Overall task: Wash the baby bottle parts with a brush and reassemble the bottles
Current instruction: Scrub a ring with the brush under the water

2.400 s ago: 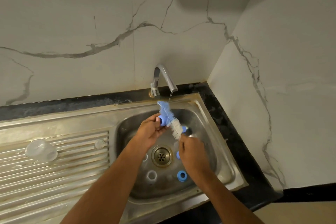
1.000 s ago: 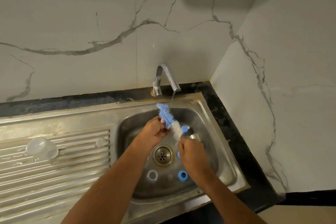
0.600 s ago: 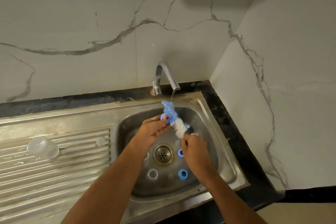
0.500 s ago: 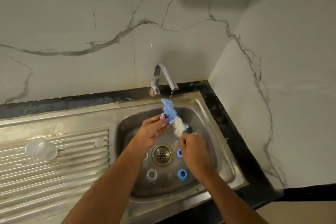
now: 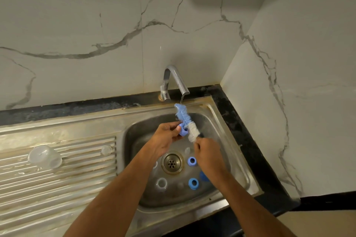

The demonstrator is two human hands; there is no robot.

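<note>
Stage: early washing | left hand (image 5: 165, 136) pinched blue ring (image 5: 183, 131) under tap (image 5: 174, 81) | right hand (image 5: 207, 152) gripped brush (image 5: 185, 121) | more rings (image 5: 193, 183) in sink (image 5: 248, 177) unwashed, reassembly pending.

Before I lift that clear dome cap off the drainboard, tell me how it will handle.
The clear dome cap looks like thin plastic, so probably light. Droplets on the ribbed drainboard suggest it is wet and slippery. Its rounded shape lies tilted, so a push may roll it.
</note>
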